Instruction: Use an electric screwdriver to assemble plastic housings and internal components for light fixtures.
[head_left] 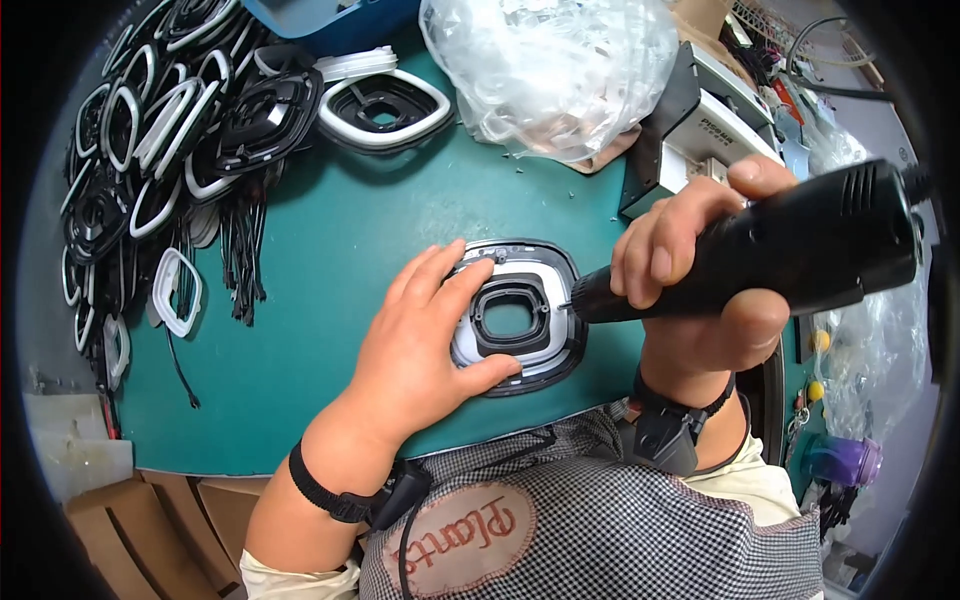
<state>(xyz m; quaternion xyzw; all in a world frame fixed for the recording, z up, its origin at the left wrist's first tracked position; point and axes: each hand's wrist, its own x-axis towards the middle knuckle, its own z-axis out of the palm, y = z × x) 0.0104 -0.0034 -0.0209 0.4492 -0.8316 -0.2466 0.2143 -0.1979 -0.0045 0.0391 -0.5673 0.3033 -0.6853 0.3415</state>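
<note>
A rounded-square black plastic housing [575,345] with a silver-grey inner ring and an open centre lies flat on the green table mat. My left hand [420,325] holds it down, fingers over its far left part and thumb across its near edge. My right hand [700,270] is wrapped around a black electric screwdriver [800,245], held tilted. The thin bit meets the right side of the grey ring; whether a screw sits under it is too small to tell.
A pile of black and white frames [150,130] covers the far left, with black cables [245,250] hanging from it. Another black-and-white housing [385,108] lies at the back. Also there are a blue bin [330,30], a clear plastic bag [550,80] and a white-and-black device [715,125].
</note>
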